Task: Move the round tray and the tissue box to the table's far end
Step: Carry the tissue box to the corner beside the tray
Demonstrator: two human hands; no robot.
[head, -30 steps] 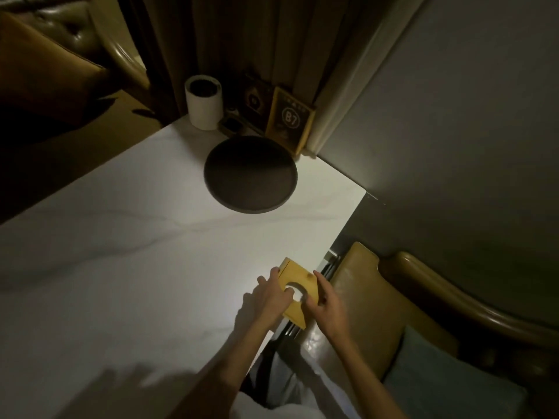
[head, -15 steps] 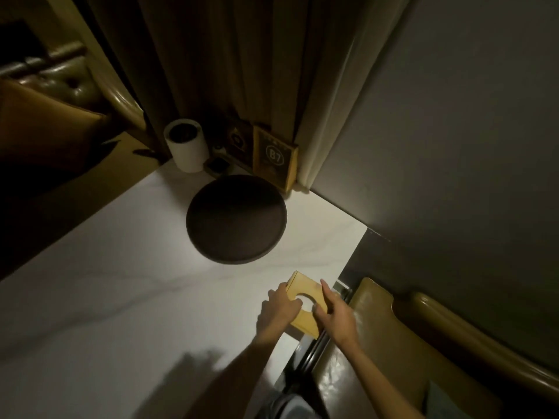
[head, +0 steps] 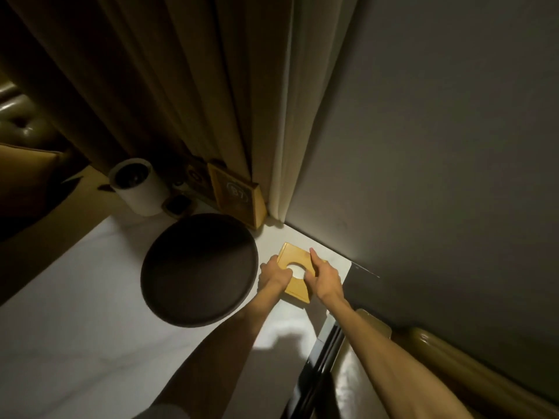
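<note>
GRIP: my left hand [head: 273, 275] and right hand [head: 325, 278] clamp the tissue box [head: 295, 258] from opposite sides | POSITION: box on white table [head: 90, 328], far corner by the wall, just beside round tray [head: 198, 269] | ADVICE: I'd set it flat, clear of the tray rim | ORIENTATION: roughly square, no clear long axis; round opening faces up, one corner toward the wall.

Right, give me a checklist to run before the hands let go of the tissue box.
1. Both hands on tissue box: left hand and right hand grip its sides. Ok.
2. Box near far end, by the wall. Ok.
3. Box resting flat on table: cannot tell.
4. Box clear of round tray: apart. Ok.
5. Tray at far end, near number sign. Ok.
</note>
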